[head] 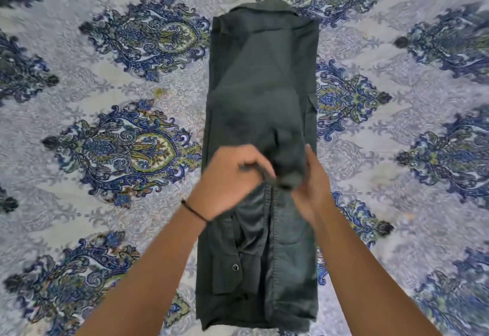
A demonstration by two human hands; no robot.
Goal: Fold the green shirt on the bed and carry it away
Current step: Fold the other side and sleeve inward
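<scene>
The dark green shirt [262, 76] lies on the bed as a long narrow strip, collar at the far end, sides folded inward, a snap button showing near the front. My left hand [227, 182] and my right hand [313, 185] meet over its middle. Both pinch a bunched sleeve end of the shirt between them, lifted slightly off the strip. A thin black band circles my left wrist.
The bedsheet [105, 92] is pale grey-blue with large blue and green paisley medallions, spread flat all around the shirt. No other objects lie on it.
</scene>
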